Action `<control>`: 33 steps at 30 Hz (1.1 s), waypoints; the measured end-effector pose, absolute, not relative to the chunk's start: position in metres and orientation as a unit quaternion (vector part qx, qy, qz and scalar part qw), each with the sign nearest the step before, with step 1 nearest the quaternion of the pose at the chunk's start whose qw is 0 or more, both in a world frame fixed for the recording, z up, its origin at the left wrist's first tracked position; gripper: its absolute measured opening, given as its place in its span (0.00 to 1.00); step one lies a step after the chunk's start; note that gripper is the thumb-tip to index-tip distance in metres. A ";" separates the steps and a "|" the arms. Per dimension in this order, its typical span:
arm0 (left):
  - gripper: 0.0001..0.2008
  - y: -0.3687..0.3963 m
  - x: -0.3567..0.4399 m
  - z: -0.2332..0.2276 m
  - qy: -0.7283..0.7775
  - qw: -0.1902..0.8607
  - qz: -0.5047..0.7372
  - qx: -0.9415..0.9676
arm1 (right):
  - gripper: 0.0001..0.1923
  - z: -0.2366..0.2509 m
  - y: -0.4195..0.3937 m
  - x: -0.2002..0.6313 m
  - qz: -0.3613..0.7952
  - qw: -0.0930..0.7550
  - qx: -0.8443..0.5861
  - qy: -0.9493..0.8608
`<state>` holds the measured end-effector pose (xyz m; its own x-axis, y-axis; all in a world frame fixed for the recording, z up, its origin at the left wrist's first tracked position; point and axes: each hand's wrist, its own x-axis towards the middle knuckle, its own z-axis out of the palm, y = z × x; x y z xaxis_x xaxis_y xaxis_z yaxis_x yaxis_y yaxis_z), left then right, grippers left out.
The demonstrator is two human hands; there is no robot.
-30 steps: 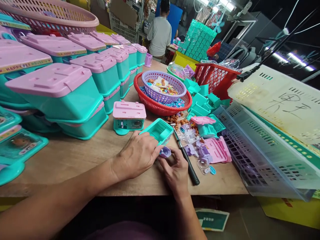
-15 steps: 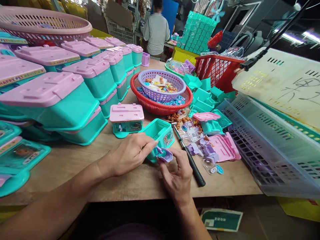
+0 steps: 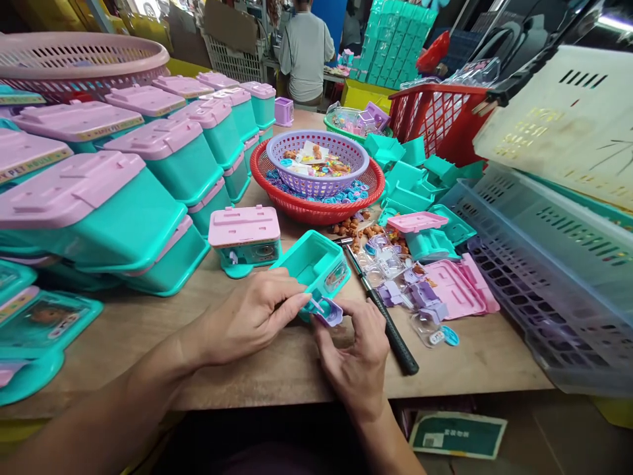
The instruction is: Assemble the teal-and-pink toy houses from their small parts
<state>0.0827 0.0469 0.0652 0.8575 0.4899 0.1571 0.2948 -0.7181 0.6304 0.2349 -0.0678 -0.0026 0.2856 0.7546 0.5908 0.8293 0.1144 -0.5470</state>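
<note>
1. Teal plastic everywhere on the left: stacked teal toy boxes with pink lids (image 3: pixel 148 158) are taking up that whole side of the wooden table (image 3: pixel 277 369), with a pink mesh basket (image 3: pixel 84 56) sitting on top at the back. One small teal toy case with a pink lid (image 3: pixel 244 237) is standing alone, just left of the action.
2. Left hand (image 3: pixel 247 316) is reaching in with thumb and forefinger pressed together on a thin little pin or stem sticking out of the small purple plastic cup-shaped piece (image 3: pixel 328 313). Too tiny to tell exactly what it is.
3. Right hand (image 3: pixel 356 356) is pinching that same purple piece from below and the right, the other fingers curled loosely. The piece is hovering just in front of the open teal plastic box shell (image 3: pixel 316 264), which is lying tilted on the table, touching the fingers.
4. Where it could go wrong, I reckon: the piece is tiny and held only by fingertips, so a slip could flick it off the near table edge. Pushing crooked might bend the thin stem.
5. Further right, a black-handled screwdriver (image 3: pixel 390 326) is lying right beside the right hand, so a bump could roll it. Past it sits a scatter of purple, clear and pink plastic parts (image 3: pixel 430 290), easy to mix up.
6. Behind, a purple basket nested in a red round basket (image 3: pixel 316 204), and grey slotted crates (image 3: pixel 544 284) far right. A person in a grey shirt (image 3: pixel 305 56) is working at the back.
</note>
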 end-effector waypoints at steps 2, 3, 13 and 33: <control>0.19 0.047 0.083 0.066 0.213 0.307 0.158 0.914 | 0.12 -0.002 -0.067 0.235 -0.040 0.451 -0.664 -0.595; 0.19 0.047 0.084 0.066 0.213 0.308 0.158 0.914 | 0.11 -0.002 -0.066 0.235 -0.038 0.452 -0.665 -0.593; 0.19 0.051 0.084 0.064 0.233 0.348 0.160 0.894 | 0.13 -0.001 -0.059 0.242 -0.060 0.447 -0.636 -0.626; 0.20 0.051 0.082 0.063 0.230 0.397 0.173 0.871 | 0.21 -0.006 -0.067 0.243 -0.082 0.482 -0.586 -0.647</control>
<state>0.0820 0.0514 0.0632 0.8338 0.5391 0.1192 0.2641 -0.5789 0.7715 0.2427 -0.0670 -0.0056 0.1505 0.6787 0.7189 0.8368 0.2997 -0.4581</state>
